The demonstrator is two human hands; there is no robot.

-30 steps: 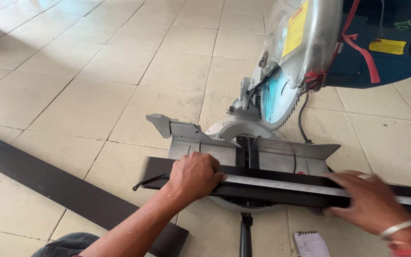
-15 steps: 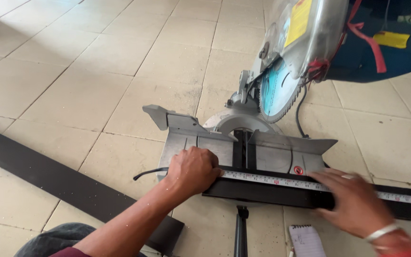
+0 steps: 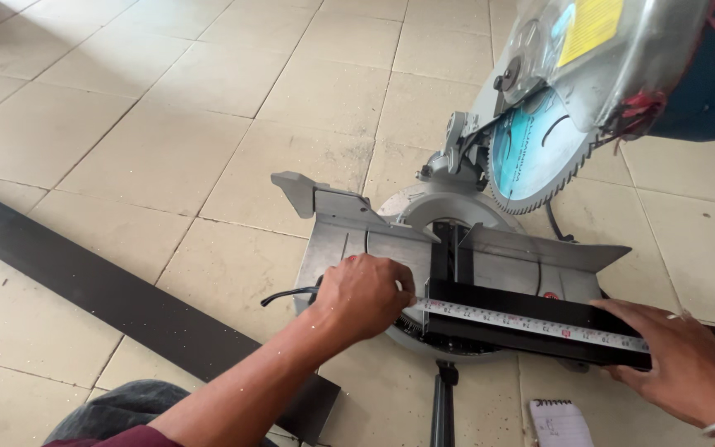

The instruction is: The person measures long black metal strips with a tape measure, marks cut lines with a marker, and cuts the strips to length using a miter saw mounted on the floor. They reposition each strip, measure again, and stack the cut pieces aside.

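A grey mitre saw (image 3: 424,223) stands on the tiled floor, its toothed blade (image 3: 535,157) raised under a clear guard. A black metal bar (image 3: 523,319) lies across the saw's base against the fence. A white measuring tape (image 3: 531,321) runs along the top of the bar. My left hand (image 3: 362,294) is closed on the left end of the bar and the tape's end. My right hand (image 3: 684,364) presses flat on the bar and tape at the right, with a bangle on the wrist.
A long black metal strip (image 3: 126,302) lies diagonally on the floor at the left. A small spiral notepad (image 3: 558,422) sits near the bottom edge. A black cable (image 3: 287,294) trails from the saw's left side. My knee (image 3: 117,414) shows at the bottom.
The view has shifted closer to the saw. My right hand has slid a little along the bar, and the tape now lies stretched over the bar between both hands.
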